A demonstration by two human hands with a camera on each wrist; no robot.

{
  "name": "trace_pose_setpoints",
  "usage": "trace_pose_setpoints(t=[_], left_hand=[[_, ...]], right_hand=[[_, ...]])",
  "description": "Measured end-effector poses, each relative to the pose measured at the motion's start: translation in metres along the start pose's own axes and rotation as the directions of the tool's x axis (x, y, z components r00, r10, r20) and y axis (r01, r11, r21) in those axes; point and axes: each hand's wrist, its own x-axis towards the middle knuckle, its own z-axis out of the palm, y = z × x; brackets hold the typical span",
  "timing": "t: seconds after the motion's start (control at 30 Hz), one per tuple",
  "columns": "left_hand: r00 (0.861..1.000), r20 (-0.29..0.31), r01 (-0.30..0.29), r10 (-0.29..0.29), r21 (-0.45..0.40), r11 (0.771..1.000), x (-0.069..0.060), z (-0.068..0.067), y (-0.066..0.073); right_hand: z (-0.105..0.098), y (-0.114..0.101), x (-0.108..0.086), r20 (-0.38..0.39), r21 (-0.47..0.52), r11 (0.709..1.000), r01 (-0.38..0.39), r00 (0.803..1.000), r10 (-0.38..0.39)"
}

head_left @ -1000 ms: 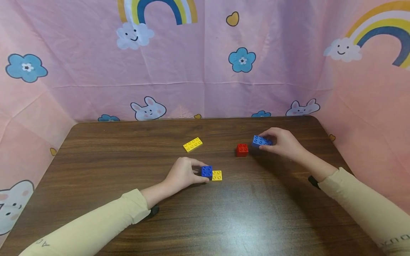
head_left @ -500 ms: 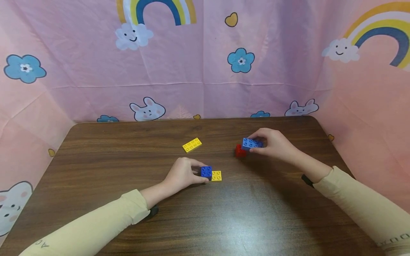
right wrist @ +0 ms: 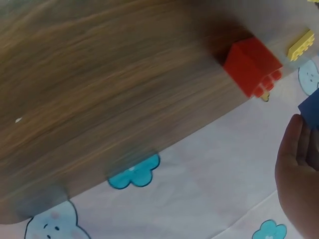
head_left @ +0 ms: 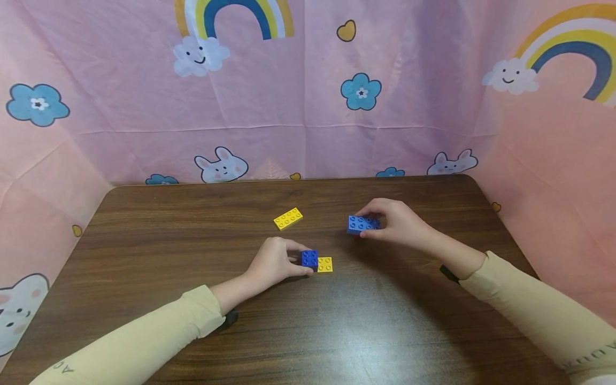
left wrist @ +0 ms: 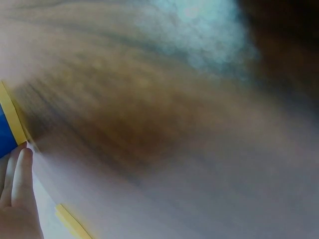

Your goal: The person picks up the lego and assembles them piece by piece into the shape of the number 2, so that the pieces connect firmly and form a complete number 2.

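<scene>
Between thumb and fingers my left hand (head_left: 274,262) pinches a dark blue brick (head_left: 310,259). That brick sits on the left part of a yellow plate (head_left: 325,264), whose right-hand studs show. Farther right, my right hand (head_left: 401,222) grips a longer, lighter blue brick (head_left: 357,224) by its sides. A red brick (right wrist: 251,64) stands on the table in the right wrist view, apart from the lighter blue brick (right wrist: 311,109). From the head view, the lighter blue brick and the hand hide nearly all of the red one.
A second yellow plate (head_left: 288,218) lies on the brown wooden table (head_left: 192,219), behind the left hand. Pink cloth (head_left: 269,107) with printed figures hangs around the back and sides of the table.
My right hand has carried the lighter blue brick leftward and slightly nearer, so it now covers the red brick in the head view. The left hand stays on the dark blue brick.
</scene>
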Motion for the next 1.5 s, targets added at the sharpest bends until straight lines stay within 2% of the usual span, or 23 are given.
trace_pose_setpoints(t=[0.3,0.53,1.5], left_hand=[[1.000,0.003,0.005,-0.005,-0.011,1.000,0.000,-0.001,-0.002],[1.000,-0.004,-0.016,0.016,0.018,1.000,0.001,0.000,-0.004],[0.999,-0.003,-0.050,0.050,0.014,0.999,0.001,0.000,-0.005]], right_hand=[[0.014,-0.014,0.008,0.039,0.037,0.998,0.057,0.998,-0.059],[0.028,-0.020,0.011,0.065,0.058,0.994,0.093,0.993,-0.096],[0.054,-0.039,0.013,0.118,0.141,0.981,0.131,0.982,-0.148]])
